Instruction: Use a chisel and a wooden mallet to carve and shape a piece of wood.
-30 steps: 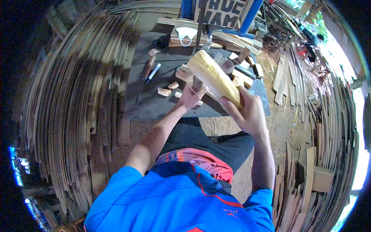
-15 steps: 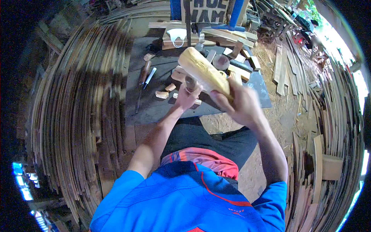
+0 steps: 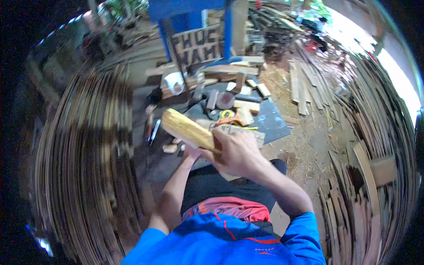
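A thick, pale yellow wooden club (image 3: pixel 187 129) slants up to the left over the work table. My right hand (image 3: pixel 238 152) is closed round its lower end. Beneath the club is my left hand (image 3: pixel 191 154), its fingers mostly covered by the wood. What it grips cannot be made out now; half a second ago it was closed on a brown, round-ended piece. Small wood offcuts (image 3: pixel 169 148) lie to the left of the hands, near a white-handled tool (image 3: pixel 155 129). A flat marked board (image 3: pixel 260 138) shows just beyond my right hand.
On the dark table (image 3: pixel 276 119) lie a wooden disc (image 3: pixel 225 100), a yellow ring (image 3: pixel 227 114) and several blocks (image 3: pixel 247 106). A white mask (image 3: pixel 174 83) hangs farther back, before a lettered sign (image 3: pixel 196 46). Long slats (image 3: pixel 88 168) are stacked at left, more boards (image 3: pixel 302 88) at right.
The view has tipped up and shifted, so the table's far side shows more. My right hand and the club have come down and left, now covering the left hand's fingers.
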`<state>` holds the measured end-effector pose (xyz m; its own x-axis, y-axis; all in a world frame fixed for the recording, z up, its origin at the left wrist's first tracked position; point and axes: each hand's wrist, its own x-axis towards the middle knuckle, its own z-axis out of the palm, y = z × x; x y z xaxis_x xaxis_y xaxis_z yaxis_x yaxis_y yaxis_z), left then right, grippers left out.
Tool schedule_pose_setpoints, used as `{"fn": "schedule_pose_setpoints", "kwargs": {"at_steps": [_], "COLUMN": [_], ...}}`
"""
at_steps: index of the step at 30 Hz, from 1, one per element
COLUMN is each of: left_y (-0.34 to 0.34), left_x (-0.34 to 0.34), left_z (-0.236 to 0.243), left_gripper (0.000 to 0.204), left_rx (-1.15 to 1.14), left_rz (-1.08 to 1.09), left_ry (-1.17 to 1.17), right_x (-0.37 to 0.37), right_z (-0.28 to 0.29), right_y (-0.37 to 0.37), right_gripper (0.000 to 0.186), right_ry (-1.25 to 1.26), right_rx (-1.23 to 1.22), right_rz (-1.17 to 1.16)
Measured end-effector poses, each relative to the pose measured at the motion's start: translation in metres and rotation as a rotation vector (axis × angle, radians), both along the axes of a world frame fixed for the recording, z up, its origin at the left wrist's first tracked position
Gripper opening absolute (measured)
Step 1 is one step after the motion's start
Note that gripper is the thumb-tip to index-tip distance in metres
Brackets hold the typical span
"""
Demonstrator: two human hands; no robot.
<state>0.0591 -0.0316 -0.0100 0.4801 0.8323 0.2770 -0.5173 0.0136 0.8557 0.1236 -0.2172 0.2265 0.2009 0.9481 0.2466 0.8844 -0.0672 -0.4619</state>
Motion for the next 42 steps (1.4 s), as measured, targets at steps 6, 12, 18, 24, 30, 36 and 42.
{"fn": "schedule_pose_setpoints", "kwargs": {"at_steps": [6,12,18,24,30,36,42], "left_y": [-0.008,-0.022,-0.012,-0.013,-0.013,0.000,-0.011], "left_x": [-0.015,0.003,-0.029,-0.021,-0.016,-0.025,-0.018], "left_z": [0.045,0.046,0.039,0.037,0.044,0.030,0.045], "left_gripper": [0.017,0.014,0.018,0.020,0.022,0.019,0.022], "left_rx": [0.471,0.029,0.091,0.125,0.126,0.144,0.194], "left_rz": [0.157,-0.024,-0.003,-0.045,-0.090,-0.059,-0.034], "left_ry": [0.260,0.296,0.381,0.354,0.348,0.349,0.402], "right_x": [0.011,0.029,0.017,0.047,0.008,0.026,0.024], "right_z": [0.001,-0.007,-0.025,-0.049,-0.048,-0.031,-0.012], "right_y": [-0.006,-0.005,0.002,-0.036,0.017,-0.009,-0.037], "right_gripper": [0.041,0.033,0.065,0.064,0.065,0.049,0.036], "right_ry": [0.263,0.921,0.915,0.699,1.034,0.204,0.384], "right_rx": [0.421,0.644,0.732,0.904,1.468,0.177,0.637], "right_rz": [0.004,-0.132,0.041,-0.129,-0.363,-0.125,-0.138]}}
